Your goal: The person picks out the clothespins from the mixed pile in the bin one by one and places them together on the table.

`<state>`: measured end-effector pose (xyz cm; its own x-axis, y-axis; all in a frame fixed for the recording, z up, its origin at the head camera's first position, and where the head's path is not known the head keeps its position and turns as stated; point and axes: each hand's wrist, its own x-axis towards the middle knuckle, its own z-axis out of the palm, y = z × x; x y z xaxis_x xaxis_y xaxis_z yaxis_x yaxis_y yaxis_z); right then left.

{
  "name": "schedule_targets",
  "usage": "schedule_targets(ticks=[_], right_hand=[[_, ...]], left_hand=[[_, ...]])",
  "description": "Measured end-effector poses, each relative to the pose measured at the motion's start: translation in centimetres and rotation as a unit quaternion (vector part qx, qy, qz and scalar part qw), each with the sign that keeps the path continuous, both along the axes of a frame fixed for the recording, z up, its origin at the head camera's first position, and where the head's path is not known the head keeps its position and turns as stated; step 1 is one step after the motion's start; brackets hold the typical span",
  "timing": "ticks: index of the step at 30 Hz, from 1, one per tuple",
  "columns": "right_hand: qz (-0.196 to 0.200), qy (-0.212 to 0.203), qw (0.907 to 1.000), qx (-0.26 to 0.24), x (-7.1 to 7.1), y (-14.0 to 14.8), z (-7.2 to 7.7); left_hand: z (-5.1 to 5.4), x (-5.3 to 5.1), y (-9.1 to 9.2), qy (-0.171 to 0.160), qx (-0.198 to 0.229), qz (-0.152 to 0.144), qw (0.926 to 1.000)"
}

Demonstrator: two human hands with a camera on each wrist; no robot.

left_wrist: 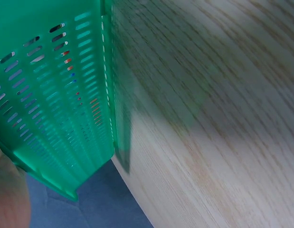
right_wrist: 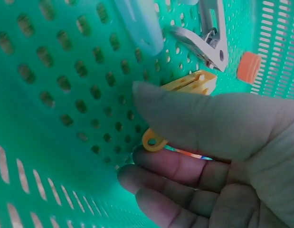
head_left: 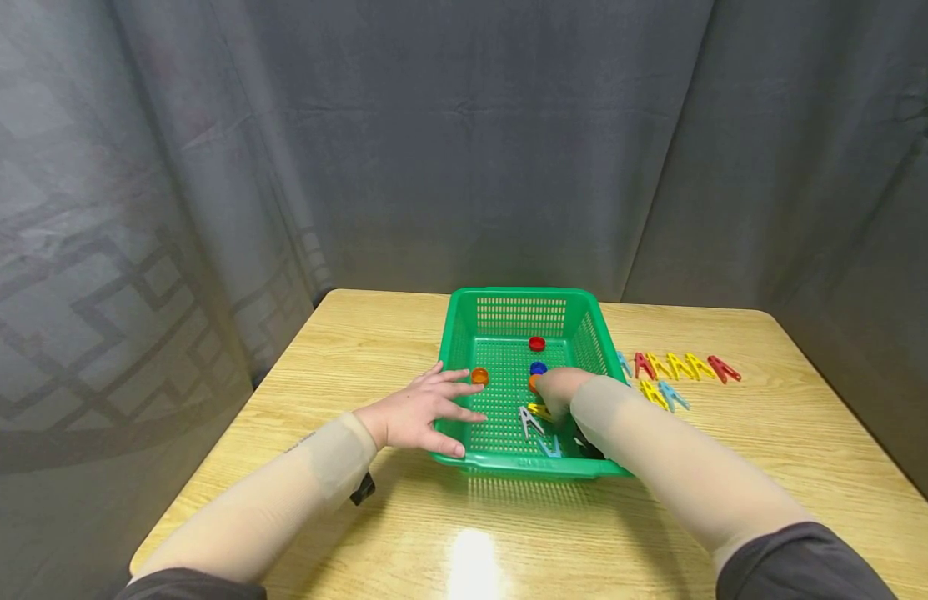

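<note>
Inside the green basket (head_left: 519, 463), my right hand (head_left: 563, 387) is low on the right side. Its thumb and curled fingers close around a yellow clothespin (right_wrist: 154, 141), whose ring-shaped end shows between them in the right wrist view; the thumb hides much of it. A yellow clothespin body (right_wrist: 203, 81) shows just beyond the thumb. Close by lie a grey clothespin (head_left: 529, 421) and a light blue clothespin (head_left: 550, 447). My left hand (head_left: 426, 408) rests with spread, straight fingers over the basket's left rim, holding nothing.
In the basket are a red cap (head_left: 537, 343), a blue cap (head_left: 538, 368) and two orange caps, one left (head_left: 480, 377), one beside my right hand (head_left: 534, 383). Right of the basket, several yellow clothespins (head_left: 677, 365), red clothespins (head_left: 724, 368) and blue clothespins (head_left: 674, 395) lie in rows.
</note>
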<state>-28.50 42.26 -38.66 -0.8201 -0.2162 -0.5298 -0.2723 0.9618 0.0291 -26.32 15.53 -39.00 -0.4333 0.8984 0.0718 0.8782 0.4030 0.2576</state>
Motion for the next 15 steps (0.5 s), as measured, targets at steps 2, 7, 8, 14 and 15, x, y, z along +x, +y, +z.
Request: schedule_targets(ticks=[2, 7, 8, 14, 15], right_hand=[[0.003, 0.000, 1.0000, 0.005, 0.0, 0.0, 0.1], [0.003, 0.011, 0.9995, -0.029, 0.1, 0.0, 0.4], [0.006, 0.015, 0.9990, -0.041, 0.2, 0.1, 0.5], [0.036, 0.042, 0.9926, -0.108, 0.3, 0.3, 1.6], [0.039, 0.047, 0.9914, -0.116, 0.4, 0.4, 1.9]], left_hand=[[0.0, 0.0, 0.0, 0.002, -0.002, 0.001, 1.0000], [0.0, 0.0, 0.0, 0.001, -0.004, 0.001, 1.0000], [0.0, 0.0, 0.0, 0.000, -0.004, 0.001, 1.0000], [0.0, 0.0, 0.0, 0.003, -0.009, 0.003, 0.9999], [0.1, 0.0, 0.0, 0.004, -0.010, 0.004, 0.9999]])
